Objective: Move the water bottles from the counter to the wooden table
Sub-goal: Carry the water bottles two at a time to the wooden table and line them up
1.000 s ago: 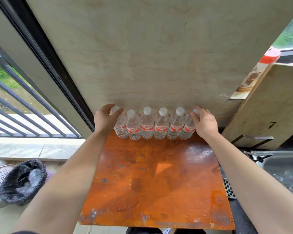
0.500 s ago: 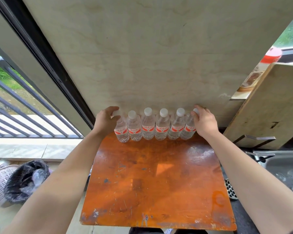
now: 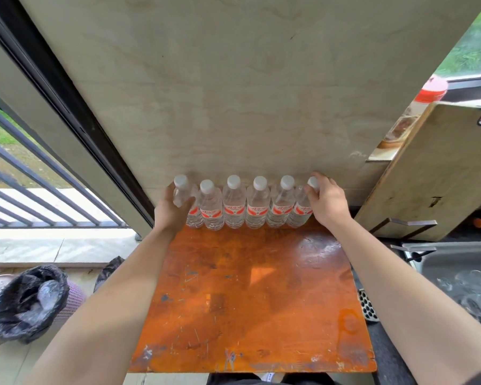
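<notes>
With left hand (image 3: 170, 215) curled round the tilted end bottle (image 3: 181, 191) at 11 o'clock and right hand (image 3: 327, 203) gripping the top of the 1 o'clock bottle (image 3: 300, 213), stand both upright in the row (image 3: 235, 204) along the wooden table (image 3: 247, 301)'s 12 o'clock edge, releasing gently.

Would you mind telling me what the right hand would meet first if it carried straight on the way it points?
The right hand grips the rightmost bottle; straight beyond lies the beige wall, seemingly close behind, though depth is unclear.

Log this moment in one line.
left hand: grips left bottle | right hand: grips right bottle | bottles: row of six, table far edge
</notes>
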Demonstrator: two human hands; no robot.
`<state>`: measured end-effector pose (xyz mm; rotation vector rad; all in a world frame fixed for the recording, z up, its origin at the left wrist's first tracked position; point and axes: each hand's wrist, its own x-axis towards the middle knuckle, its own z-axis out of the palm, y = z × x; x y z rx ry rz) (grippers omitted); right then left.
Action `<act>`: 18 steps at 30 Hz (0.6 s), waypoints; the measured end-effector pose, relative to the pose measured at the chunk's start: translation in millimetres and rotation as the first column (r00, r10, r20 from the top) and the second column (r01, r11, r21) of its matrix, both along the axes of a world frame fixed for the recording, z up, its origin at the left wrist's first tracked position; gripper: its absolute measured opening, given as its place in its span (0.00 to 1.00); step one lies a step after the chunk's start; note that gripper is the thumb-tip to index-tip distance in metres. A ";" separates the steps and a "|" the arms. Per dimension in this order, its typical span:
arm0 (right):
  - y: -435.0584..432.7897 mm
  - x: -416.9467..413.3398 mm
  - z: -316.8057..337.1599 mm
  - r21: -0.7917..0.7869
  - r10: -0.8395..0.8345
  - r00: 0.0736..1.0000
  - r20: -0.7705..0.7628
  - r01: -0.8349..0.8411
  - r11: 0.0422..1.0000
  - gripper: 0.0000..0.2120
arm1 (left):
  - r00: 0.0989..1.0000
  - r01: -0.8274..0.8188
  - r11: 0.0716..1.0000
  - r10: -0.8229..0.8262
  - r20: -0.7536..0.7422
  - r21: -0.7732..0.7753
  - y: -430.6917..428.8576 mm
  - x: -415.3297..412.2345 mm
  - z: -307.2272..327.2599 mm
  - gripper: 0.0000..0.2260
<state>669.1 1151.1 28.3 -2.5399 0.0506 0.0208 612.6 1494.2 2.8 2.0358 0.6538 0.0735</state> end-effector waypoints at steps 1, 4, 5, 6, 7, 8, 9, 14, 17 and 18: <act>-0.9 -1.5 -0.8 -0.002 0.008 1.000 0.015 -0.008 1.000 0.22 | 1.000 -0.016 1.000 0.016 0.016 -0.005 -4.4 0.3 -1.6 0.28; -2.6 -2.1 -2.3 -0.005 0.019 0.999 0.025 -0.019 1.000 0.21 | 0.994 -0.075 0.997 0.076 0.079 -0.022 -13.8 2.4 -3.9 0.26; -2.9 -0.3 -2.2 -0.005 0.022 1.000 0.017 -0.022 1.000 0.20 | 0.991 -0.095 0.995 0.097 0.088 -0.030 -15.3 3.4 -5.1 0.25; -2.9 2.2 -2.3 -0.008 0.026 1.000 0.010 -0.026 1.000 0.20 | 0.990 -0.107 0.994 0.110 0.089 -0.034 -16.4 3.4 -6.1 0.25; -2.6 4.4 -2.1 -0.020 0.033 0.999 0.009 -0.033 0.999 0.20 | 0.989 -0.112 0.993 0.115 0.092 -0.035 -16.8 3.1 -7.9 0.25; -2.3 6.8 -2.4 -0.035 0.038 0.999 0.014 -0.038 0.999 0.20 | 0.988 -0.118 0.992 0.120 0.092 -0.034 -17.0 2.6 -7.9 0.25; -1.8 8.3 -3.4 -0.047 0.041 0.999 0.020 -0.040 0.998 0.20 | 0.987 -0.122 0.992 0.124 0.098 -0.035 -15.9 2.0 -9.3 0.26; -2.7 5.3 -8.1 -0.024 0.029 0.999 0.039 -0.028 0.999 0.21 | 0.969 -0.244 0.964 0.245 -0.002 -0.101 -25.4 -6.6 -23.5 0.38; -4.1 4.1 -12.3 -0.015 0.031 0.998 0.049 -0.030 0.999 0.23 | 0.880 -0.471 0.754 0.435 -0.190 -0.458 -48.6 -13.3 -24.2 0.37; -4.1 2.6 -14.0 -0.010 0.033 0.998 0.059 -0.032 0.999 0.24 | 0.868 -0.492 0.635 0.413 -0.276 -0.595 -55.2 -14.2 -23.7 0.32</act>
